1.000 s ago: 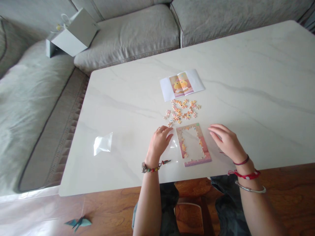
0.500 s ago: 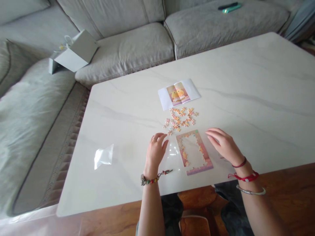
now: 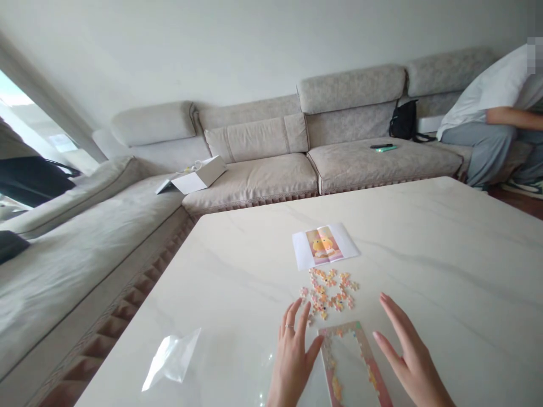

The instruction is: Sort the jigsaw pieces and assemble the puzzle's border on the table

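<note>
My left hand (image 3: 293,353) hovers at the left edge of the puzzle border (image 3: 377,370), fingers apart and holding nothing. Whether its thumb touches the border I cannot tell. On the other side, my right hand (image 3: 409,353) is raised with thumb and fingers spread, also bare. The border is a pinkish rectangle of joined pieces around a bare middle; its near end is cut off by the picture's lower edge. Just beyond it lie several loose puzzle pieces (image 3: 324,291) in orange, yellow and pink. Behind them is a creased sheet (image 3: 324,246) printed with yellow cartoon figures.
A clear plastic bag (image 3: 172,359) lies on the left of the white marbled table (image 3: 237,282). Grey sofas (image 3: 263,175) line the far and left sides, with a white box (image 3: 201,175) and a black bag (image 3: 403,120). A person (image 3: 500,107) sits at the right; another stands far left.
The view has tilted up, bringing the wall, sofa backs and people into sight. My fingers have spread wider, and my left hand is now closer to the border.
</note>
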The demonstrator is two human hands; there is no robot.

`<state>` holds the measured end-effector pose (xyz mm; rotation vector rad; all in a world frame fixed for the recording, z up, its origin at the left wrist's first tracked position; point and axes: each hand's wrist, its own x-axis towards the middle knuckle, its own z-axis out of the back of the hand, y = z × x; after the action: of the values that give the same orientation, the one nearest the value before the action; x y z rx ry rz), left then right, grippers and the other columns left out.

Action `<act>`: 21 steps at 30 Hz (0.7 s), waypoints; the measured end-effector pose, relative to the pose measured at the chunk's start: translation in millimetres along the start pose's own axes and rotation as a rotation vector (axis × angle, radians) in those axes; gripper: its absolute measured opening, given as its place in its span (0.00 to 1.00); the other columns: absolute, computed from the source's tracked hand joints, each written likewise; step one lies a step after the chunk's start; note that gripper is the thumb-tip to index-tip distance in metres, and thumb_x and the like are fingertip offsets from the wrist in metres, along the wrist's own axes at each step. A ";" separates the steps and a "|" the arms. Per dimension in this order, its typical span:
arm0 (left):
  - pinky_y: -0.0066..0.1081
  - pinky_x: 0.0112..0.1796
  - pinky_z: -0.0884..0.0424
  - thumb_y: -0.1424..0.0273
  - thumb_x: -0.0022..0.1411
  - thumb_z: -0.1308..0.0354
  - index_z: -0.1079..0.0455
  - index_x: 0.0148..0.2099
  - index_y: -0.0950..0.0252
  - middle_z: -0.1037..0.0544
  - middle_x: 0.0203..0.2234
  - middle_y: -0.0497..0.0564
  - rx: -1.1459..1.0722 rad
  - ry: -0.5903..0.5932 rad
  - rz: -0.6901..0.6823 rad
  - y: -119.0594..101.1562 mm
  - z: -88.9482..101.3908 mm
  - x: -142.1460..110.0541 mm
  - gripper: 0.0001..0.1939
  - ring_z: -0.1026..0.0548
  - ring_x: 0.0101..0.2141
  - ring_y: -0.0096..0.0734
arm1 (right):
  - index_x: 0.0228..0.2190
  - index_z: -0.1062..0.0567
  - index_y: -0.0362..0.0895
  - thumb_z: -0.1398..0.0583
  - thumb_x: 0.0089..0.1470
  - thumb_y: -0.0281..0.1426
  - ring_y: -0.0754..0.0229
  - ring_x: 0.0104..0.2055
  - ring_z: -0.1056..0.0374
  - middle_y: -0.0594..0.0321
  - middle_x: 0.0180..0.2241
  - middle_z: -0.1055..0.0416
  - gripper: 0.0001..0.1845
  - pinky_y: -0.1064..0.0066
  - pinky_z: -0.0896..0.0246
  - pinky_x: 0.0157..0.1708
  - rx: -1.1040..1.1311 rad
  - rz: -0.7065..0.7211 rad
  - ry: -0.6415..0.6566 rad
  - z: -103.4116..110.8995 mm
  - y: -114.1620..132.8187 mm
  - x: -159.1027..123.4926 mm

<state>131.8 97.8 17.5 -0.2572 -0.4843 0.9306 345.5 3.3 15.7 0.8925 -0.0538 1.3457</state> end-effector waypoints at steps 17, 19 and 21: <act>0.45 0.50 0.40 0.66 0.59 0.52 0.58 0.61 0.55 0.45 0.56 0.55 0.035 -0.010 0.015 6.0 4.5 -0.7 0.30 0.47 0.57 0.43 | 0.57 0.50 0.48 0.50 0.54 0.32 0.52 0.56 0.46 0.57 0.57 0.47 0.29 0.58 0.43 0.51 0.011 0.015 0.048 -2.0 -1.2 3.2; 0.44 0.50 0.40 0.65 0.59 0.51 0.56 0.60 0.56 0.44 0.56 0.56 0.031 -0.019 0.011 6.6 5.2 1.0 0.29 0.46 0.56 0.43 | 0.56 0.48 0.47 0.50 0.54 0.33 0.52 0.55 0.45 0.56 0.56 0.45 0.28 0.58 0.42 0.50 0.012 0.024 0.041 -0.4 -1.9 4.9; 0.43 0.49 0.38 0.65 0.58 0.50 0.50 0.58 0.58 0.40 0.53 0.56 0.011 -0.013 0.005 5.6 8.1 2.3 0.26 0.43 0.54 0.41 | 0.54 0.43 0.46 0.49 0.54 0.33 0.53 0.52 0.41 0.56 0.53 0.40 0.25 0.59 0.40 0.48 0.023 0.019 0.037 5.3 0.4 6.6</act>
<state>124.9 103.1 22.9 -0.2429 -0.4907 0.9402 349.4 5.6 22.9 0.8874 -0.0181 1.3824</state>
